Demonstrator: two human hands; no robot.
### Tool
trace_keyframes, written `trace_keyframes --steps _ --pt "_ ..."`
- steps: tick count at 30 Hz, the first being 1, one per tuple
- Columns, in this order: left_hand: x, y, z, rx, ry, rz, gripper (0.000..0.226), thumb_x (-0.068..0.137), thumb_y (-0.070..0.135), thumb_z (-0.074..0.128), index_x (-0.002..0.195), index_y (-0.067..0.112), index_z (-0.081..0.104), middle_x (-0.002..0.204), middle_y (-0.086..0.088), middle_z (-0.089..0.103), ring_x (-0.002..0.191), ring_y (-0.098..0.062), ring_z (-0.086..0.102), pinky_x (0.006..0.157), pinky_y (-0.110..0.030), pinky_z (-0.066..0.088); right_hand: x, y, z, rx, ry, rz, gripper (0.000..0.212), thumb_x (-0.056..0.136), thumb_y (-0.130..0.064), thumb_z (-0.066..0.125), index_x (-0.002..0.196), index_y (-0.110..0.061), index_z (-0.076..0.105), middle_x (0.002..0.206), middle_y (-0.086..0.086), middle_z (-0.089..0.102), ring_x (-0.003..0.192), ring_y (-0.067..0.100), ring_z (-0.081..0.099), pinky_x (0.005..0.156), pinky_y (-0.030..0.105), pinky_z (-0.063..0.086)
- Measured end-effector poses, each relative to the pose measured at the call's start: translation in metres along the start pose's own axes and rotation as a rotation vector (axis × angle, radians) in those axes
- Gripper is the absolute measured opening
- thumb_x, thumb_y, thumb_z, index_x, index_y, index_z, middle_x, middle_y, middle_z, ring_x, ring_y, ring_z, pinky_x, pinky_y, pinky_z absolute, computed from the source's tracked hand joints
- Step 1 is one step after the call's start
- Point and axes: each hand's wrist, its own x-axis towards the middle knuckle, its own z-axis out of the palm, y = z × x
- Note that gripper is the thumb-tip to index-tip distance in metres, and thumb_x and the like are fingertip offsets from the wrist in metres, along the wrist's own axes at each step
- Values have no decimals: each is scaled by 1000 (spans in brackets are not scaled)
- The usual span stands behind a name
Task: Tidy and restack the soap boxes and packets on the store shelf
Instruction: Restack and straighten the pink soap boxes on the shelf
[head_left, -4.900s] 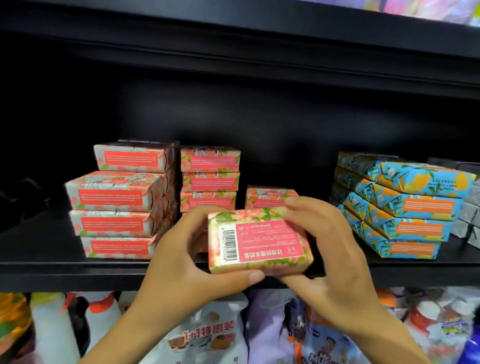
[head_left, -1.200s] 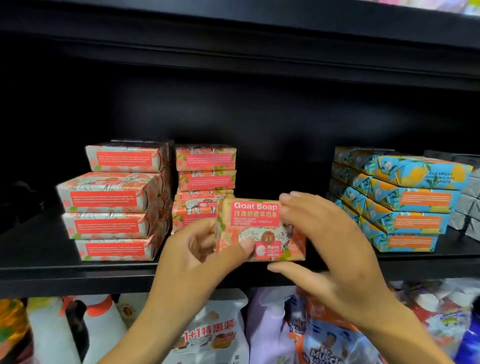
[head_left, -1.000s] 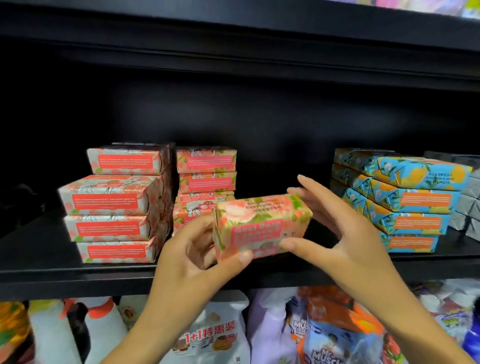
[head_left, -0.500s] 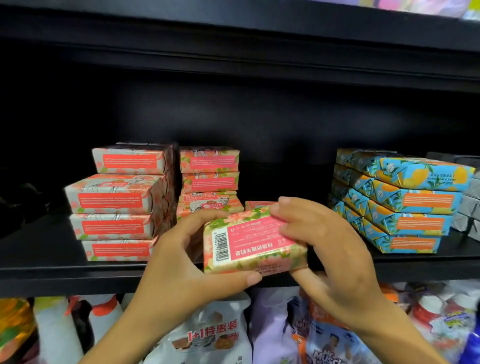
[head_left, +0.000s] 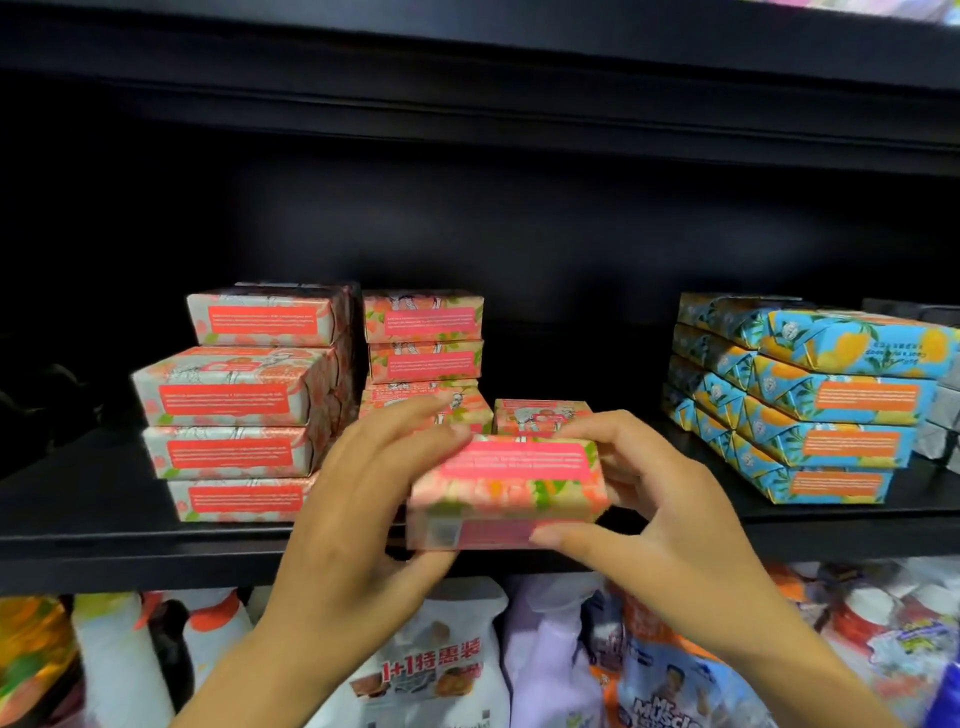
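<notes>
Both hands hold one pink floral soap box (head_left: 511, 486) in front of the black shelf's front edge (head_left: 130, 558). My left hand (head_left: 363, 509) grips its left end, and my right hand (head_left: 660, 525) grips its right end with the thumb under it. The box is blurred, with its pink label side facing up. Just behind it a single pink box (head_left: 543, 415) lies on the shelf. Left of that stand a middle stack of pink boxes (head_left: 423, 345) and a left stack of pink boxes (head_left: 239, 402). A slanted stack of blue and orange packets (head_left: 821, 400) is at the right.
Grey boxes (head_left: 943, 410) sit at the far right edge of the shelf. The shelf above (head_left: 467, 62) overhangs the stacks. Below the shelf stand refill pouches (head_left: 441, 670) and bottles (head_left: 119, 665). Dark shelf surface shows between the single pink box and the blue packets.
The box has been turned over in my hands several times; since half a second ago it rolled so the barcode face went underneath and the pink label side faces up.
</notes>
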Motion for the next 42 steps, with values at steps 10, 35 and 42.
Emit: trace_keyframes --steps 10,35,42 --pt "-18 3 -6 -723 -35 -451 66 35 55 88 96 42 68 98 11 73 89 -9 70 71 -13 52 1 13 12 -337 193 -482 21 83 -9 57 101 -11 46 119 1 52 119 14 51 93 28 47" --pt "12 -12 13 314 359 -282 78 75 55 64 133 6 48 114 -5 62 108 -21 52 89 -19 34 -16 52 8 -691 -94 -62 35 81 -42 58 110 -24 67 109 -13 64 100 4 59 79 24 53" --pt "14 -18 20 340 420 -213 35 89 32 65 115 8 62 118 -7 60 113 -26 51 98 -16 26 -16 50 9 -735 -83 -95 34 82 -43 57 105 -22 69 105 -12 67 95 6 63 75 23 53"
